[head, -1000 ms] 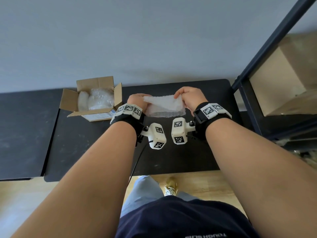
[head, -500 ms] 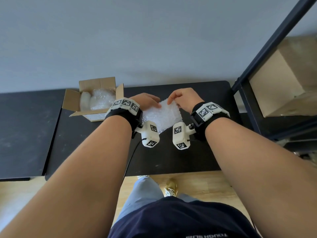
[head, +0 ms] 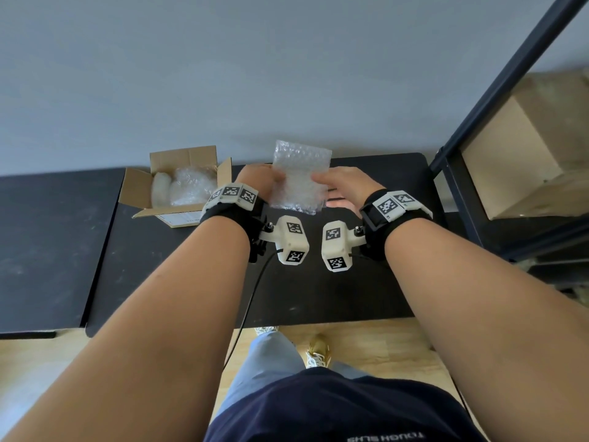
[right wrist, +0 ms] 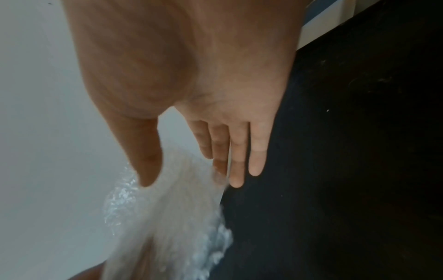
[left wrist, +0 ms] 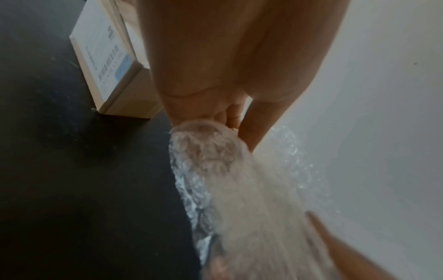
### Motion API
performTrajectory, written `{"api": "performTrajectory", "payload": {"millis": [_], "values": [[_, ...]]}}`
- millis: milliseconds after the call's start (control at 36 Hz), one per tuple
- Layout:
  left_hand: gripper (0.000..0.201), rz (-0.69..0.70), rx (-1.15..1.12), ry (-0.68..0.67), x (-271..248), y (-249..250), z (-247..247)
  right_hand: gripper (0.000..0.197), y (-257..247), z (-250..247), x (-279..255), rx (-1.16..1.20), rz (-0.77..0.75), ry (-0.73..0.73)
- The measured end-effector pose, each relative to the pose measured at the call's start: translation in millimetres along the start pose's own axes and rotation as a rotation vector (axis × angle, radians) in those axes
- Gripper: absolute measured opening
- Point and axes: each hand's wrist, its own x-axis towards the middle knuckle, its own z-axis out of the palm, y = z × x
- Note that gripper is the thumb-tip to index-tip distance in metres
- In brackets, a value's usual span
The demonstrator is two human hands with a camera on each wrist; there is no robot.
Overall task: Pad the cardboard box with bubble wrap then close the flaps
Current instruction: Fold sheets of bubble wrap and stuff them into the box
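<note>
A clear bubble wrap sheet (head: 299,177) stands upright above the black table (head: 334,288), between my two hands. My left hand (head: 259,180) grips its left edge; in the left wrist view the fingers (left wrist: 230,117) curl round the rolled edge of the bubble wrap sheet (left wrist: 215,170). My right hand (head: 342,186) is at the right edge with straight fingers (right wrist: 256,151); its thumb lies in front of the sheet (right wrist: 172,208) and the fingertips touch behind. The open cardboard box (head: 173,161) sits to the left, flaps up, with bubble wrap (head: 188,189) inside.
A grey wall runs behind the table. On the right stands a dark metal shelf frame (head: 452,173) with a large cardboard box (head: 526,148) on it. A second black tabletop (head: 47,234) adjoins on the left. The labelled box side (left wrist: 107,66) faces me.
The bubble wrap sheet went from low over the table to standing upright, farther toward the wall. Both hands moved forward with it, and the right hand's fingers straightened.
</note>
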Motion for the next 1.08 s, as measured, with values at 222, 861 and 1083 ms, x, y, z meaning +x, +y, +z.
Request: {"api": "performTrajectory", "payload": {"millis": [222,861,1083], "values": [[0.015,-0.053,-0.152,-0.06,-4,-2,7,0.021,3,-1,3,0.002,-0.15,0.105],[0.014,-0.161,-0.365,0.011,-18,7,0,0.048,-14,14,-13,-0.325,-0.322,0.225],[0.021,-0.027,-0.235,0.004,-9,7,-27,0.038,-43,26,-12,-0.227,-0.292,0.219]]}}
